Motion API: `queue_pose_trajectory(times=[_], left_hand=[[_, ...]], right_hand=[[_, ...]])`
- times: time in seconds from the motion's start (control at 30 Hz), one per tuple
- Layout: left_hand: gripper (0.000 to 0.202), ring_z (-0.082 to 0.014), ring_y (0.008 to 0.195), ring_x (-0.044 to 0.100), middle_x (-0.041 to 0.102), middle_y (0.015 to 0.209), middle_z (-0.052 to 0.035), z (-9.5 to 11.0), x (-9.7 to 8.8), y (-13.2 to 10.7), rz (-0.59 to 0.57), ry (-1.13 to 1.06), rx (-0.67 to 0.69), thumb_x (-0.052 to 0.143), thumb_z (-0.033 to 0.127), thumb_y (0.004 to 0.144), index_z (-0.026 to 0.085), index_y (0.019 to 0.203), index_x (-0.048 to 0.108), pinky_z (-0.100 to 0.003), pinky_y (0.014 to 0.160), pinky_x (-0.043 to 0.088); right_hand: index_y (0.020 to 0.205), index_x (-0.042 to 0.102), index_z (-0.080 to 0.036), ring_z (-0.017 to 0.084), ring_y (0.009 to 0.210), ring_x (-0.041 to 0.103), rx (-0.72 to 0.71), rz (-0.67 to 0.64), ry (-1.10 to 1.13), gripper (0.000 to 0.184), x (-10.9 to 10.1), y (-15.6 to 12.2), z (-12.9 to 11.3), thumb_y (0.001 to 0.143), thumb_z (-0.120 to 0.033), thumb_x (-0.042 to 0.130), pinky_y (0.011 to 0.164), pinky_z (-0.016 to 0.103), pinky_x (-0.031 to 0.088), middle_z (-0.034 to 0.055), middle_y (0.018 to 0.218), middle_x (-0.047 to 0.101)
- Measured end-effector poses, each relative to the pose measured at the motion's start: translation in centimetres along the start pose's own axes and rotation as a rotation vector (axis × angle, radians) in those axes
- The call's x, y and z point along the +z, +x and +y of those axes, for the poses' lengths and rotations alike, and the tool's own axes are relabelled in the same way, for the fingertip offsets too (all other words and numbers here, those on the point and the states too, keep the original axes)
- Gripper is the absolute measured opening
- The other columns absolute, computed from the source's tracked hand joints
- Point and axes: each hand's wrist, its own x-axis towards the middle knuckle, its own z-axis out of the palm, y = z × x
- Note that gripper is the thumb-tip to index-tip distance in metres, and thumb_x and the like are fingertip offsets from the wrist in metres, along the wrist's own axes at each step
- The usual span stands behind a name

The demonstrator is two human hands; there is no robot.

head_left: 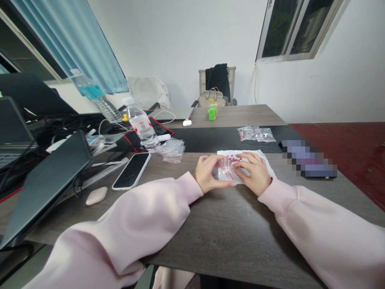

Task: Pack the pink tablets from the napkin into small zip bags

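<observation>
A smartphone (pixel 131 171), plastic water bottle (pixel 142 123) and small green box (pixel 213 112)

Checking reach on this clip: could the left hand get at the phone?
Probably yes: the left hand lies on the same tabletop as the phone, with nothing standing between them, though it is holding the zip bag.

1. A small clear plastic zip bag (pixel 226 172) with red seal lines lies creased on a white paper sheet (pixel 264 165), on the desk.
2. Small pink pieces (pixel 234 159) cluster along its far side, too small to identify.
3. The left hand (pixel 206 173) and right hand (pixel 252 172) grip its opposite sides.
</observation>
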Motion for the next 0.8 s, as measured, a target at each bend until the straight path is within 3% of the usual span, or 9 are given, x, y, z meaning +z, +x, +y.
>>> queue_pose_trajectory(times=[0.13,0.2,0.37,0.47,0.53,0.67,0.8], left_hand=[[0.067,-0.024,0.096,0.06,0.066,0.102,-0.0063,-0.2,0.0,0.0,0.012,0.063,0.022,0.073,0.059,0.059,0.018,0.11,0.056,-0.04,0.092,0.032],[0.064,-0.0245,0.1,0.059,0.066,0.106,-0.007,-0.2,0.0,0.0,0.0,0.068,0.025,0.072,0.057,0.061,0.019,0.11,0.056,-0.04,0.094,0.031],[0.053,-0.0232,0.103,0.058,0.066,0.11,-0.0068,0.0,0.0,0.0,0.013,0.047,0.0,0.066,0.052,0.072,0.02,0.112,0.054,-0.038,0.094,0.03],[0.048,-0.0227,0.102,0.059,0.065,0.109,-0.0074,0.0,0.1,0.0,0.076,0.025,-0.04,0.06,0.048,0.079,0.019,0.116,0.051,-0.038,0.094,0.03],[0.044,-0.0219,0.099,0.06,0.065,0.107,-0.0077,-0.1,0.1,0.0,0.132,-0.008,-0.073,0.055,0.045,0.084,0.018,0.118,0.048,-0.038,0.093,0.031],[0.039,-0.0212,0.096,0.061,0.065,0.104,-0.0083,-0.1,0.1,0.1,0.21,-0.081,-0.123,0.048,0.041,0.088,0.018,0.119,0.047,-0.038,0.091,0.035],[0.037,-0.0215,0.096,0.061,0.065,0.102,-0.0086,-0.2,0.2,0.2,0.221,-0.116,-0.115,0.05,0.041,0.087,0.018,0.116,0.048,-0.038,0.09,0.038]], right_hand=[[0.082,0.068,-0.022,0.022,0.09,0.06,-0.047,0.241,0.101,0.008,-1.1,0.7,-0.7,0.083,-0.027,0.062,0.081,0.04,0.045,0.0076,0.094,0.065],[0.085,0.069,-0.023,0.022,0.091,0.06,-0.123,0.251,0.139,0.008,-1.5,1.0,-1.0,0.083,-0.025,0.062,0.08,0.039,0.047,0.0079,0.097,0.065],[0.096,0.069,-0.022,0.022,0.098,0.059,-0.193,0.155,0.173,0.017,-1.3,0.9,-0.9,0.087,-0.019,0.056,0.083,0.04,0.047,0.0104,0.11,0.063],[0.091,0.068,-0.02,0.021,0.089,0.06,-0.106,0.137,0.168,0.012,-0.7,0.6,-0.5,0.085,-0.021,0.057,0.077,0.038,0.048,0.0089,0.096,0.065],[0.084,0.068,-0.02,0.021,0.084,0.059,-0.078,0.049,0.138,0.01,-0.3,0.3,-0.4,0.083,-0.027,0.061,0.075,0.037,0.048,0.0076,0.088,0.064],[0.081,0.07,-0.02,0.023,0.084,0.058,-0.052,-0.172,0.005,0.015,0.3,-0.1,-0.5,0.078,-0.034,0.068,0.074,0.037,0.044,0.0076,0.086,0.064],[0.08,0.072,-0.024,0.022,0.085,0.056,-0.004,-0.215,-0.081,0.014,0.1,-0.2,-0.9,0.079,-0.037,0.068,0.073,0.035,0.039,0.0058,0.085,0.064]])
